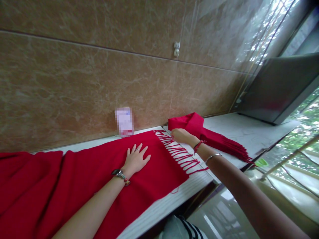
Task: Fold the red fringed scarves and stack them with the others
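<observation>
- White tabletop (196, 181): supports all the cloth; bare along my near edge.
- Red scarf (99, 169): laid out on the tabletop. Solid red, matte, with a plain surface. Nearly flat at the fringed end; raised into deep, loose folds toward my left.
- Folded red scarf (203, 131): same red, lying beyond my right hand. Doubled over near the wall (74, 86); its narrow, gathered tail runs to the right.
- Fringe (191, 162): thin red strands along the scarf's right end, separated, pointing right across the white surface.
- My left hand (136, 160): palm down on the scarf, fingers spread apart, clamping nothing.
- My right hand (181, 135): fingers curled at the fringe's far end. I cannot tell whether they pinch a strand.
</observation>
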`<state>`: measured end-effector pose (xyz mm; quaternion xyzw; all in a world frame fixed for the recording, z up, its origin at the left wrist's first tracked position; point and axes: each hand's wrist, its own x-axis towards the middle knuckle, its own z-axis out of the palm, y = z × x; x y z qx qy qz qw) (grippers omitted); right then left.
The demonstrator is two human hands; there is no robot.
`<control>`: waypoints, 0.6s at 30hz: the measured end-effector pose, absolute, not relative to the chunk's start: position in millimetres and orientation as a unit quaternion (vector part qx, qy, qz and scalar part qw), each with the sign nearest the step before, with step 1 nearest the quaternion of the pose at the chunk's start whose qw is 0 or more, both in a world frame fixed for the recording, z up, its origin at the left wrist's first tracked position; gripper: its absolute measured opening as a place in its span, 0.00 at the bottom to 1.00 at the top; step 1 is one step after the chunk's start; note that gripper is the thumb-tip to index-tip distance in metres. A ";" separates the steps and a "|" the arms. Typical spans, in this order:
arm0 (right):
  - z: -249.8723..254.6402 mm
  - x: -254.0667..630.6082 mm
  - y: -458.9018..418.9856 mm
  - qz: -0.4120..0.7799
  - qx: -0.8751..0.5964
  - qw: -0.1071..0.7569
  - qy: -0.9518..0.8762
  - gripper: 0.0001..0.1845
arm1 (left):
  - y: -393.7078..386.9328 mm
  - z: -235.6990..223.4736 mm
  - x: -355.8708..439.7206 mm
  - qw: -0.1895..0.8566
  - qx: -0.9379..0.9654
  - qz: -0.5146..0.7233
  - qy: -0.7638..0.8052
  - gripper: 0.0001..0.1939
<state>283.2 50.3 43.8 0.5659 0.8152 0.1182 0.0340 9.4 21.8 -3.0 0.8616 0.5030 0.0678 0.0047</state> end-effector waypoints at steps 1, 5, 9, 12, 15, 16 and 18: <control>44.6 276.7 53.3 0.121 0.558 0.024 0.820 0.14 | 21.6 -3.0 9.4 0.005 0.862 0.069 0.502 0.29; 31.2 238.7 70.4 0.119 0.513 -0.025 0.850 0.18 | 21.4 -3.4 8.7 0.001 0.855 0.080 0.513 0.30; -1.2 216.6 82.7 0.115 0.529 -0.052 0.839 0.22 | 24.0 -8.2 7.8 0.000 0.816 0.081 0.572 0.37; -19.0 224.0 84.9 0.113 0.541 -0.040 0.832 0.20 | 24.8 -10.2 8.6 0.010 0.812 0.066 0.579 0.39; -23.1 241.3 86.3 0.115 0.540 -0.024 0.833 0.18 | 25.1 -4.6 6.9 0.019 0.819 0.062 0.570 0.39; -22.1 246.4 87.7 0.116 0.540 -0.019 0.833 0.18 | 26.6 -1.2 4.3 0.023 0.818 0.068 0.570 0.38; -18.1 252.4 92.8 0.119 0.540 -0.011 0.833 0.17 | 33.0 5.2 -5.4 0.016 0.804 0.097 0.586 0.36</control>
